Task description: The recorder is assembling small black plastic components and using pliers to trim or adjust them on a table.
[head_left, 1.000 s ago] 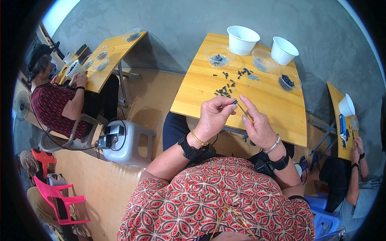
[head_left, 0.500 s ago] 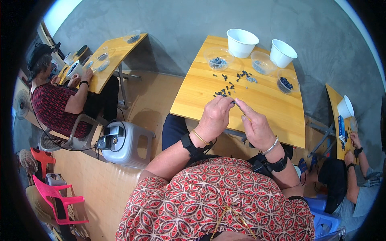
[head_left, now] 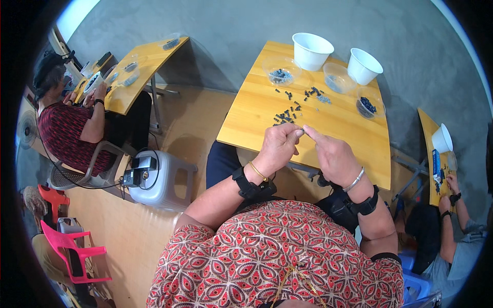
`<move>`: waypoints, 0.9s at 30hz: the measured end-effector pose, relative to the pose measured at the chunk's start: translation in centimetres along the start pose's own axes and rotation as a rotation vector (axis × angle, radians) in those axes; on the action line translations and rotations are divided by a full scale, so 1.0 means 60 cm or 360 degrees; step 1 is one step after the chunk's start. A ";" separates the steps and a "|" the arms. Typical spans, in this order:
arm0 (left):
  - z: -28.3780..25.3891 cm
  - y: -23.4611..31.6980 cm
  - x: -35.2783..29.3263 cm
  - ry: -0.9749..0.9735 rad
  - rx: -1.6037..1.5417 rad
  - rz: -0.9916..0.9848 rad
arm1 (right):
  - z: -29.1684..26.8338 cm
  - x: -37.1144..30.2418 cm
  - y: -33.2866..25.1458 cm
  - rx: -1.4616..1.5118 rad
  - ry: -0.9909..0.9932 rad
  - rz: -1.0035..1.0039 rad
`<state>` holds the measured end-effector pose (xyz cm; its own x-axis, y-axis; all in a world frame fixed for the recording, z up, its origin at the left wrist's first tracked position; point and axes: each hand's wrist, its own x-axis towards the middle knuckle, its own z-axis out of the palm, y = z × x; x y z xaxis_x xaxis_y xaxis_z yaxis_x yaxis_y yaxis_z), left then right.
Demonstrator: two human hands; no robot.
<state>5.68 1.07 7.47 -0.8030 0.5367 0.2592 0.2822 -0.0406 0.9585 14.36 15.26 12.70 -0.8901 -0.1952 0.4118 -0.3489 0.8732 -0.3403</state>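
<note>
Over the near edge of the wooden table, my two hands meet at the fingertips. My left hand is closed, its thumb and forefinger pinching a small dark part that is mostly hidden. Against that part rests the forefinger of my right hand. The other right fingers are curled under, and what they hold, if anything, is hidden. Just beyond my left fingertips lie several small black cylindrical pieces. Farther back are more black pieces beside a little heap of small grey pieces.
Clear plastic bowls stand on the table: one with grey-blue parts, a second bowl, and one with dark parts. Behind them are two white tubs. Co-workers sit at tables left and right. A grey stool holds electronic boxes.
My right hand has turned, and its forefinger now points at the part in my left fingertips. The thin dark stick seen earlier by my right thumb no longer shows.
</note>
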 end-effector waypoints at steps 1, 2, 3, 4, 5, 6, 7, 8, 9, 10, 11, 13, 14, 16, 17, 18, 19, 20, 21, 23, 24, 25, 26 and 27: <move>0.001 -0.002 0.003 -0.0010 -0.0211 -0.0078 | -0.008 0.005 -0.001 0.0082 -0.0111 0.0092; 0.002 -0.001 0.003 -0.0010 -0.0214 -0.0077 | -0.013 0.009 0.000 0.0166 -0.0222 0.0185; 0.004 0.001 0.003 0.0018 -0.0282 -0.0053 | -0.011 0.011 0.009 0.0164 -0.0223 0.0185; 0.005 0.002 0.002 0.0043 -0.0349 -0.0032 | -0.005 0.012 0.019 0.0338 -0.0141 0.0092; 0.006 0.001 0.002 0.0041 -0.0348 -0.0033 | -0.002 0.012 0.026 0.0512 -0.0058 -0.0002; 0.007 -0.001 0.002 0.0078 -0.0509 -0.0025 | -0.001 0.012 0.028 0.0514 -0.0057 0.0000; 0.007 -0.003 0.003 0.0118 -0.0671 -0.0016 | -0.005 0.015 0.027 0.0582 -0.0100 0.0049; 0.006 -0.005 0.002 0.0119 -0.0670 -0.0018 | -0.007 0.017 0.025 0.0650 -0.0143 0.0097; 0.003 -0.009 0.000 0.0130 -0.0715 -0.0075 | -0.005 0.015 0.020 0.0652 -0.0144 0.0097; 0.000 -0.011 0.001 0.0144 -0.0759 -0.0126 | -0.003 0.011 0.013 0.0586 -0.0154 0.0164; -0.003 -0.012 0.003 0.0150 -0.0757 -0.0120 | -0.001 0.010 0.009 0.0521 -0.0164 0.0229; -0.009 -0.014 0.004 0.0187 -0.0984 -0.0197 | 0.000 0.005 0.022 0.0488 -0.0171 0.0270; -0.009 -0.013 0.001 0.0190 -0.0984 -0.0196 | 0.001 -0.004 0.036 0.0455 -0.0177 0.0321; -0.007 -0.011 -0.001 0.0136 -0.1150 -0.0304 | 0.039 -0.023 0.140 0.0174 -0.0005 0.0477; -0.008 -0.012 -0.002 0.0135 -0.1146 -0.0300 | 0.062 -0.031 0.190 -0.0101 0.0167 0.0623; -0.008 -0.016 -0.001 0.0099 -0.1203 -0.0317 | 0.073 -0.039 0.220 -0.0113 0.0172 0.0625; -0.009 -0.018 -0.006 0.0080 -0.1253 -0.0340 | 0.082 -0.042 0.230 -0.0319 0.0211 0.0801; -0.009 -0.018 -0.005 0.0089 -0.1254 -0.0342 | 0.088 -0.047 0.240 -0.0527 0.0251 0.0977; -0.009 -0.019 -0.003 0.0085 -0.1266 -0.0297 | 0.093 -0.051 0.251 -0.0525 0.0244 0.0974; -0.011 -0.022 -0.004 0.0086 -0.1271 -0.0261 | 0.100 -0.048 0.253 -0.0730 0.0076 0.1005; -0.011 -0.022 -0.006 0.0075 -0.1288 -0.0224 | 0.102 -0.050 0.253 -0.0725 0.0071 0.1008; -0.011 -0.023 -0.006 0.0065 -0.1303 -0.0184 | 0.100 -0.050 0.250 -0.0851 0.0210 0.0783; -0.011 -0.023 -0.006 0.0065 -0.1301 -0.0189 | 0.097 -0.050 0.247 -0.0972 0.0348 0.0556; -0.010 -0.024 -0.006 0.0074 -0.1267 -0.0149 | 0.092 -0.048 0.244 -0.0969 0.0346 0.0560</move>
<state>5.25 0.42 6.04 -0.8307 0.5328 0.1616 -0.2324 -0.5956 0.7690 10.18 26.13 1.86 -0.8191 0.1803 0.5446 0.2278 0.9735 0.0203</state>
